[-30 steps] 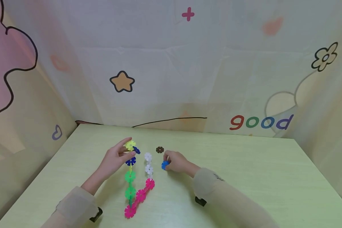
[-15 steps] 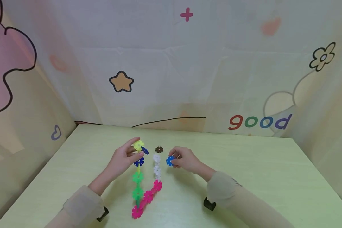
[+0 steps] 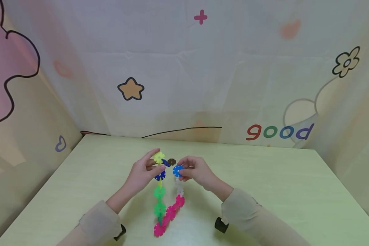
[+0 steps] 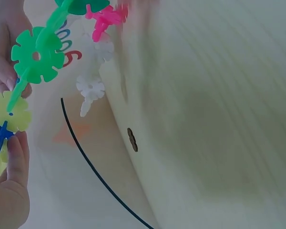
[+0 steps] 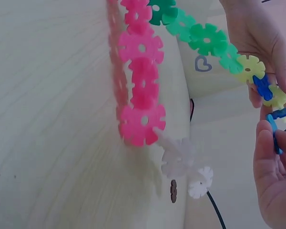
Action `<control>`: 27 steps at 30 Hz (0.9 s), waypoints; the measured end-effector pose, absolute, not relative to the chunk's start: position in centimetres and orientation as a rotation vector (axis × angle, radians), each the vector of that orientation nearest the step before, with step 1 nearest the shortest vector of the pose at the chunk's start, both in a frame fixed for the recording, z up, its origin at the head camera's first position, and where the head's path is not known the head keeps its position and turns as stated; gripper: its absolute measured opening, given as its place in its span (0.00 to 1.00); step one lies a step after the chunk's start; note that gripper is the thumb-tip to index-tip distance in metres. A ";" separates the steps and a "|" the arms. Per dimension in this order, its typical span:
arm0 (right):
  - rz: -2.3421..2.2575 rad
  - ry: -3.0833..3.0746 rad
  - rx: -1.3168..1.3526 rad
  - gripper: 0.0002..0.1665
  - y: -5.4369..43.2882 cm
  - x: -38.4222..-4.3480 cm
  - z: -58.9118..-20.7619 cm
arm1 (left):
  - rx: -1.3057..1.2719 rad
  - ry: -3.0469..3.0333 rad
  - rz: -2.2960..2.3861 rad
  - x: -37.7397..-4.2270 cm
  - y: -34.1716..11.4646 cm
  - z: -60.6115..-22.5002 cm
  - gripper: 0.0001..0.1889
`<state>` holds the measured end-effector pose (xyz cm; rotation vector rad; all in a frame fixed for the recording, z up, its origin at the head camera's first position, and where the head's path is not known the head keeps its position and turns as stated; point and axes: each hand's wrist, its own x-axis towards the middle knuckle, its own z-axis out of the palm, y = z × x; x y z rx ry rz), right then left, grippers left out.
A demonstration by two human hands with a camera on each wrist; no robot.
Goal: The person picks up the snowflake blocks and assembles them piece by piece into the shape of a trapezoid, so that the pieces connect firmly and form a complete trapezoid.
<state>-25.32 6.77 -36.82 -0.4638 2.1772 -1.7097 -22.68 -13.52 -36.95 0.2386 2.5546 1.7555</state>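
Note:
A chain of slotted plastic snowflake discs [image 3: 160,193] hangs in a U shape in the head view, from yellow and dark blue through green and pink [image 3: 171,212] to white [image 3: 180,192]. My left hand [image 3: 142,175] pinches its yellow and dark blue end, with a dark blue disc [image 3: 166,163] jutting to the right. My right hand [image 3: 201,172] pinches a light blue snowflake disc [image 3: 177,171] between thumb and fingers. In the right wrist view this disc [image 5: 274,133] is edge-on, right at the jutting dark blue disc [image 5: 281,113]. The white end dangles unheld.
One brown snowflake disc [image 3: 172,162] lies flat on the pale wooden table [image 3: 264,191], beyond the hands. Behind the table's back edge hangs a printed curtain [image 3: 178,85]. Black bands [image 3: 221,225] show under both sleeves.
My left hand and the chain have moved to the right. My right hand has lifted the light blue disc, turned it face-on, and brought it close to the chain's dark blue end.

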 end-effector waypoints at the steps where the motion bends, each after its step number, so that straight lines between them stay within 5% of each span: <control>1: -1.723 2.166 -0.451 0.14 6.7 -25.2 -36.8 | 0.235 2.549 1.765 -22.6 -13.3 -37.0 0.32; 27: -1.926 2.022 -0.333 0.16 6.6 -24.8 -36.9 | 0.292 2.625 1.817 -21.4 -11.3 -36.5 0.32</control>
